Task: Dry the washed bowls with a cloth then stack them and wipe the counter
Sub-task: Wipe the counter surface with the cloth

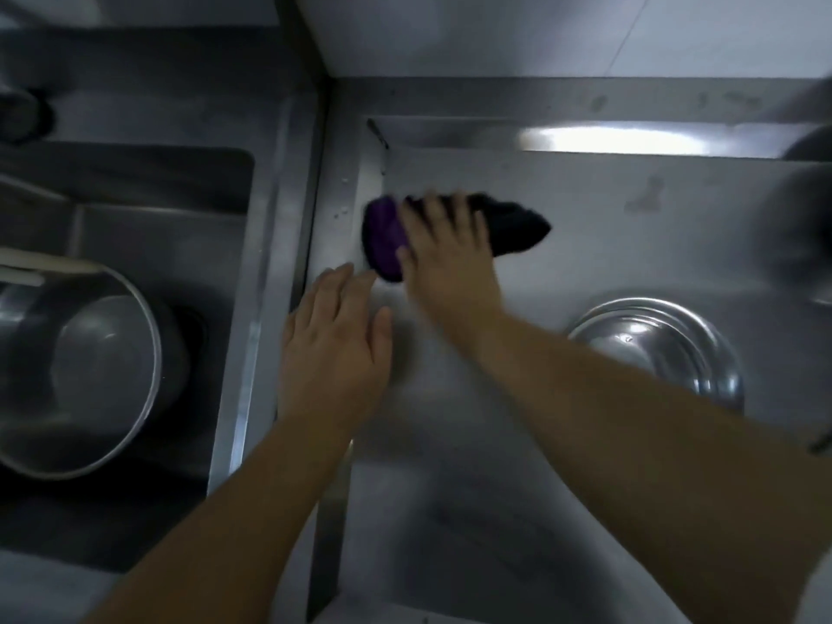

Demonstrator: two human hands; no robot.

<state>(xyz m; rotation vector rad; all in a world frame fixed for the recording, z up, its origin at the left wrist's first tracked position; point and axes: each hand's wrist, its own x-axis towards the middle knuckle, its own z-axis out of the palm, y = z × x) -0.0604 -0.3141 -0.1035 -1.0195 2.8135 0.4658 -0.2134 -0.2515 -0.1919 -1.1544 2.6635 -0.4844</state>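
Note:
My right hand (443, 254) presses flat on a purple and black cloth (517, 225) near the back left corner of the steel counter (608, 227). The cloth sticks out on both sides of the hand. My left hand (335, 342) rests palm down on the counter's left edge, fingers apart, holding nothing, just short of the cloth. A shiny steel bowl (655, 344) stands on the counter to the right of my right forearm; whether it is a stack I cannot tell.
A sink (135, 218) lies to the left, holding a large steel pot (90, 367). A raised steel rim (265, 286) divides sink from counter. Blurred dark round objects (801, 227) sit at the counter's far right. A tiled wall (540, 33) is behind.

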